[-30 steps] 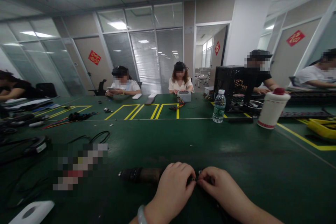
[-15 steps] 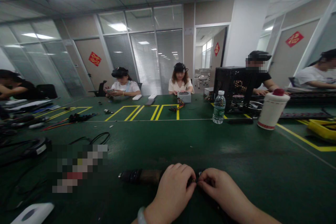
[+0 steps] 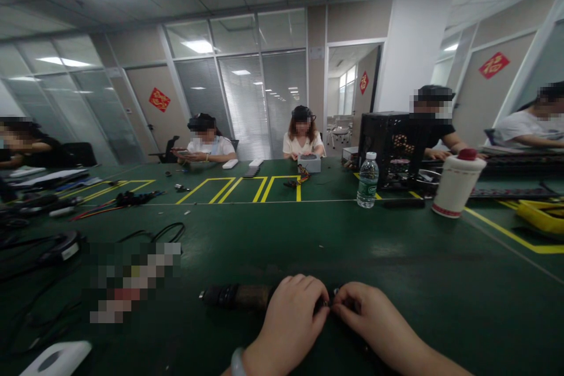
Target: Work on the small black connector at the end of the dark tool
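Observation:
My left hand [image 3: 293, 320] is closed, its thumb and fingertips pinched together above the green table [image 3: 273, 235]. Opposite it, my right hand [image 3: 372, 311] is closed in a pinch as well, and the fingertips of both hands almost meet. A tiny dark piece with a bright glint shows between them, too small and too covered to name. Behind my left hand lies a dark cylindrical tool [image 3: 247, 295] with a brownish middle and a small metal tip pointing left. Its right part is hidden by that hand.
A water bottle [image 3: 368, 181] and a white bottle with a red cap [image 3: 458, 183] stand at the right, near a black computer case [image 3: 388, 150]. Black cables [image 3: 44, 252] and a white device [image 3: 59, 358] lie at the left. Several people sit across the table.
My two hands stay in the same pinch with hardly any movement. Across the table at the left, one person's hands have shifted slightly, and the person at the far left has moved their arms.

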The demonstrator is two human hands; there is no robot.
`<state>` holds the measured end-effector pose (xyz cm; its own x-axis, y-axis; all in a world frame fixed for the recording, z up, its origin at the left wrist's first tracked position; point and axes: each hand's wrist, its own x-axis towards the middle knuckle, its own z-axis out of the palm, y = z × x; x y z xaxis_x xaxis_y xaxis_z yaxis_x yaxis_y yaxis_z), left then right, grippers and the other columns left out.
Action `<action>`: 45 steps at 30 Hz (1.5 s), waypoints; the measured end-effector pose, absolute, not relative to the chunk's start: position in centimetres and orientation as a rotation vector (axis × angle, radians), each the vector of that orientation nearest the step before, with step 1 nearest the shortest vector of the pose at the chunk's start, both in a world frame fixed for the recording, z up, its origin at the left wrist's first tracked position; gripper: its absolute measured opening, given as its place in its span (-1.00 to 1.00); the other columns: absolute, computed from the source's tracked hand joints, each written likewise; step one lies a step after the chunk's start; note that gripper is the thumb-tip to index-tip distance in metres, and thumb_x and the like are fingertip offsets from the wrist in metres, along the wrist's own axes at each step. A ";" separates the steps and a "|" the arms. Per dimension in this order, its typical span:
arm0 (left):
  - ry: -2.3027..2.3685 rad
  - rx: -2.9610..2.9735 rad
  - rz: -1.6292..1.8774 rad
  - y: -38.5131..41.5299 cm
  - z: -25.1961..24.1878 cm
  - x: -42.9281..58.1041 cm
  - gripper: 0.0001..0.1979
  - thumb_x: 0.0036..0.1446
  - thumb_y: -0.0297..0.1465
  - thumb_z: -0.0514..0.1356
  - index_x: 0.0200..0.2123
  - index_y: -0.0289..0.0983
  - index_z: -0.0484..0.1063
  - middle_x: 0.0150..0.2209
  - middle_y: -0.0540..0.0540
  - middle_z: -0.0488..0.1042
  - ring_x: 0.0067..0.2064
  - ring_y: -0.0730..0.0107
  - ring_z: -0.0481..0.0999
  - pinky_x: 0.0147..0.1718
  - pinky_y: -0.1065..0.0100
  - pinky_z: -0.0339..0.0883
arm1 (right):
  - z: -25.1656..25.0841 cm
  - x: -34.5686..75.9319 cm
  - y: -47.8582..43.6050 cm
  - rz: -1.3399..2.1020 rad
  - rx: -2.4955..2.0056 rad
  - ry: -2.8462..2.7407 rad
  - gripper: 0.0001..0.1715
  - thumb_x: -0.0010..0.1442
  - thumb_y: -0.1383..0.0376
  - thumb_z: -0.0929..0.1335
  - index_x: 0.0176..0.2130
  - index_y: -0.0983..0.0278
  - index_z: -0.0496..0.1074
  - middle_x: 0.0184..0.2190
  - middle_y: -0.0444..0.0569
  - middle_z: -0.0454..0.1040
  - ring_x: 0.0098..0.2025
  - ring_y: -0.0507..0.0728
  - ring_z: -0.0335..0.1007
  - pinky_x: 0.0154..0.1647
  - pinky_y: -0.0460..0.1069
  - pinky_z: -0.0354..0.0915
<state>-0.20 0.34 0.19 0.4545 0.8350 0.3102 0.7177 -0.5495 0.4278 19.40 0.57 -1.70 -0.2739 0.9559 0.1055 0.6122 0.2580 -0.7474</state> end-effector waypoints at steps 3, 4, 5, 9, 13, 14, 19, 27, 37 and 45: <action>1.345 2.473 0.720 0.4 0.1 -0.2 -0.86 0.11 -0.50 0.27 -0.29 -0.17 0.38 -0.27 0.09 0.42 -0.20 0.30 0.36 -0.21 0.24 0.12 | -1.7 19.4 0.6 0.804 -1.424 -1.972 -0.87 0.17 0.36 0.36 -0.37 0.22 0.52 -0.42 -0.17 0.51 -0.37 0.06 0.42 -0.37 -0.13 0.20; 1.343 2.478 0.718 0.4 0.1 -0.2 -0.86 0.11 -0.50 0.27 -0.29 -0.17 0.38 -0.27 0.09 0.43 -0.20 0.30 0.36 -0.21 0.24 0.12 | -1.7 19.4 0.6 0.802 -1.425 -1.974 -0.87 0.17 0.36 0.36 -0.37 0.22 0.52 -0.41 -0.16 0.51 -0.37 0.06 0.43 -0.37 -0.13 0.20; 1.341 2.483 0.717 0.4 0.0 -0.2 -0.86 0.11 -0.50 0.26 -0.29 -0.17 0.38 -0.27 0.09 0.43 -0.20 0.30 0.36 -0.21 0.24 0.12 | -1.8 19.4 0.6 0.798 -1.425 -1.975 -0.88 0.17 0.36 0.36 -0.37 0.22 0.53 -0.41 -0.16 0.51 -0.37 0.06 0.43 -0.36 -0.13 0.20; 1.330 2.501 0.710 0.5 -0.1 -0.3 -0.87 0.13 -0.49 0.25 -0.28 -0.17 0.39 -0.26 0.08 0.44 -0.19 0.29 0.37 -0.19 0.24 0.13 | -2.1 19.4 0.8 0.807 -1.424 -1.977 -0.89 0.17 0.34 0.37 -0.37 0.21 0.53 -0.42 -0.17 0.51 -0.37 0.06 0.43 -0.36 -0.13 0.20; 1.347 2.523 0.713 0.6 -0.2 -0.2 -0.90 0.15 -0.47 0.25 -0.28 -0.18 0.39 -0.26 0.05 0.45 -0.17 0.27 0.38 -0.19 0.23 0.14 | -2.2 19.4 0.7 0.818 -1.434 -1.965 -0.88 0.20 0.29 0.37 -0.37 0.20 0.52 -0.40 -0.17 0.52 -0.35 0.07 0.43 -0.35 -0.11 0.20; 1.347 2.530 0.708 0.6 -0.1 -0.2 -0.91 0.16 -0.46 0.24 -0.27 -0.18 0.39 -0.25 0.05 0.46 -0.17 0.27 0.38 -0.18 0.23 0.15 | -2.1 19.3 0.7 0.817 -1.439 -1.967 -0.88 0.21 0.28 0.37 -0.36 0.19 0.52 -0.39 -0.17 0.52 -0.35 0.07 0.43 -0.34 -0.11 0.21; 1.347 2.588 0.683 0.5 0.2 -0.2 -0.95 0.20 -0.42 0.23 -0.27 -0.18 0.40 -0.26 0.05 0.47 -0.17 0.27 0.40 -0.18 0.23 0.17 | -1.9 18.6 -0.1 0.665 -1.512 -2.000 -0.86 0.25 0.29 0.33 -0.34 0.21 0.48 -0.37 -0.15 0.49 -0.32 0.11 0.41 -0.30 -0.06 0.19; 1.397 2.644 0.630 0.3 0.3 -0.2 -0.92 0.20 -0.40 0.25 -0.26 -0.19 0.38 -0.26 0.05 0.45 -0.18 0.30 0.41 -0.18 0.25 0.20 | -1.3 17.6 -1.3 0.447 -1.570 -2.041 -0.86 0.29 0.32 0.31 -0.32 0.24 0.44 -0.32 -0.09 0.47 -0.28 0.16 0.38 -0.26 -0.01 0.16; 1.355 2.707 0.604 -0.5 0.9 -0.6 -0.90 0.17 -0.45 0.22 -0.23 -0.19 0.37 -0.23 0.02 0.45 -0.14 0.28 0.41 -0.15 0.28 0.22 | -0.4 17.3 -1.8 0.161 -1.558 -2.224 -0.86 0.31 0.37 0.31 -0.29 0.24 0.45 -0.31 -0.09 0.45 -0.26 0.15 0.39 -0.22 0.01 0.22; 1.330 2.713 0.586 -0.3 0.6 -0.7 -0.88 0.16 -0.50 0.16 -0.22 -0.22 0.34 -0.21 -0.05 0.43 -0.11 0.22 0.41 -0.09 0.22 0.24 | 0.4 15.2 -1.7 -0.042 -1.675 -2.316 -0.75 0.29 0.54 0.22 -0.15 0.32 0.41 -0.04 0.10 0.34 -0.08 0.20 0.35 -0.08 0.01 0.26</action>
<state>-0.68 -0.33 0.63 0.5543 0.7732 0.3081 0.7490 -0.6248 0.2204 15.15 -1.67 0.39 -0.2871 0.9265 0.2434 0.9347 0.3265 -0.1404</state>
